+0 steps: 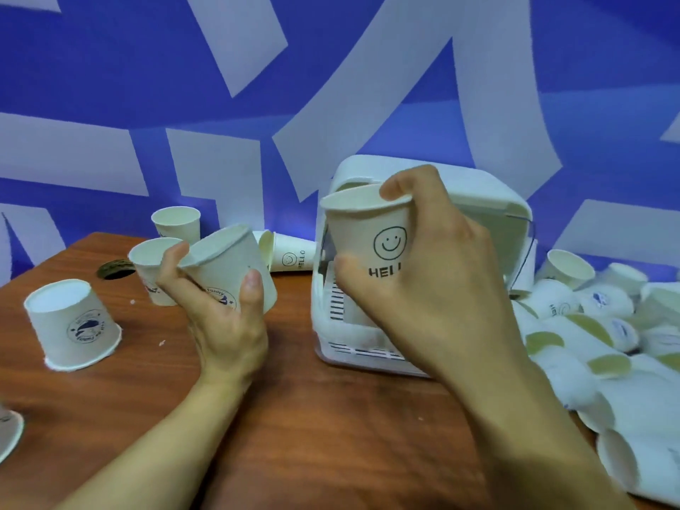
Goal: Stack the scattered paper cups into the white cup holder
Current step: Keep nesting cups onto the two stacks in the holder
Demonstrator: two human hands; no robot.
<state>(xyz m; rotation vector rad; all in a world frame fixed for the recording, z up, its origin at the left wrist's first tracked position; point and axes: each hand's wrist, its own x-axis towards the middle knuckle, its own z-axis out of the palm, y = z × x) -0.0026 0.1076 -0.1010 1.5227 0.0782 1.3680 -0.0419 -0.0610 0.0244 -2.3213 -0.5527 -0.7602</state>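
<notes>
A "HELLO" smiley paper cup (368,230) is held upright by the right hand (423,288). Its fingers (404,182) are curled round the rim and wall, just in front of the white cup holder (478,200), which stands on the wooden surface (294,417). A "Funny"-printed paper cup (228,263) is gripped, tilted, between the thumb and fingers (252,288) of the left hand (228,325), above the surface. An upside-down cup (73,322) is seen at the left, and a pile of cups (588,325) lies to the right of the holder.
</notes>
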